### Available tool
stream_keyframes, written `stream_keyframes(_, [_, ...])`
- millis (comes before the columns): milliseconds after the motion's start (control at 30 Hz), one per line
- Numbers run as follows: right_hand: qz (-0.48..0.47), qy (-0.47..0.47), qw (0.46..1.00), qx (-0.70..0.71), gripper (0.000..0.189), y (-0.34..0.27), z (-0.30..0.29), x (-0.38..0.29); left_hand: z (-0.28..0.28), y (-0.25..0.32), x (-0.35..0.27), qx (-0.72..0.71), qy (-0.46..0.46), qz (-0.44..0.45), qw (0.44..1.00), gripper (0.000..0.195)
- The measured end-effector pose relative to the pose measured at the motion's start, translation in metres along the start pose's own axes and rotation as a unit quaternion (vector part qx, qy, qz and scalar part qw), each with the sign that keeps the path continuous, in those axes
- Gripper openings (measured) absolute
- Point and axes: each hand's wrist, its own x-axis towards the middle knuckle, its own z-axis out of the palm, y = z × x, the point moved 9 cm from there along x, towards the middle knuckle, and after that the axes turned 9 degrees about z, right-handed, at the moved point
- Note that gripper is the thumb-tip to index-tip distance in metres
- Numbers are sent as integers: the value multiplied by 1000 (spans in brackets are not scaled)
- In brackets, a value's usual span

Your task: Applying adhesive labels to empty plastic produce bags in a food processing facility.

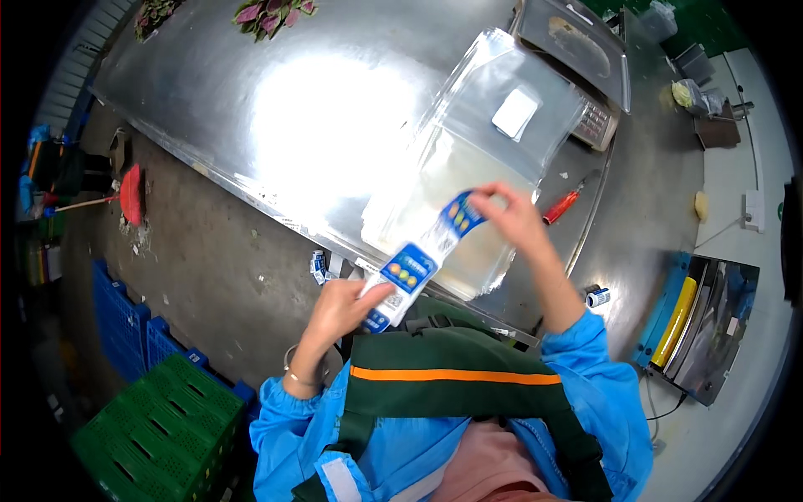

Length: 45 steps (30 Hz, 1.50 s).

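Between my two hands runs a strip of printed blue-and-white labels (411,267), held above the near edge of the metal table. My left hand (339,310) grips its lower end, thumb on top. At the strip's upper end, the fingers and thumb of my right hand (511,213) pinch a curled label. Beneath lies a stack of clear plastic bags (452,163), with a few white cards or labels (517,113) on top of it. A red-handled cutter or knife (564,204) rests to the right of my right hand.
A weighing scale (593,119) stands beyond the bags on the metal table (188,81). Leafy purple-green plants (273,17) lie at the far edge. Green crates (163,433) and blue crates (119,320) are at lower left. A film-wrapping machine (696,326) sits at right. Another person (56,166) is far left.
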Motion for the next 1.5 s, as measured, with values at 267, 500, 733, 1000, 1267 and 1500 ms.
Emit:
stream_keyframes(267, [-149, 257, 901, -315, 92, 52, -40, -1, -48, 22, -19, -438, 94, 126, 885, 83])
stream_keyframes(500, [-111, 5, 935, -336, 11, 93, -10, -37, -23, 41, -3, -190, 81, 115, 972, 36])
stream_keyframes(733, [-58, 89, 954, -280, 15, 107, -25, -29, -20, 23, -2, -153, 169, 90, 969, 22])
stream_keyframes(1000, [62, 4, 983, -173, 10, 122, -22, -29, -3, 14, 6, -285, 116, 64, 949, 21])
stream_keyframes(1267, [-17, 16, 971, -239, 15, 132, -5, -46, 4, 5, 8, -209, 102, 23, 972, 23])
stream_keyframes(1500, [104, 68, 986, -110, 25, 106, -86, -8, 9, 13, 8, -237, 88, 57, 966, 22])
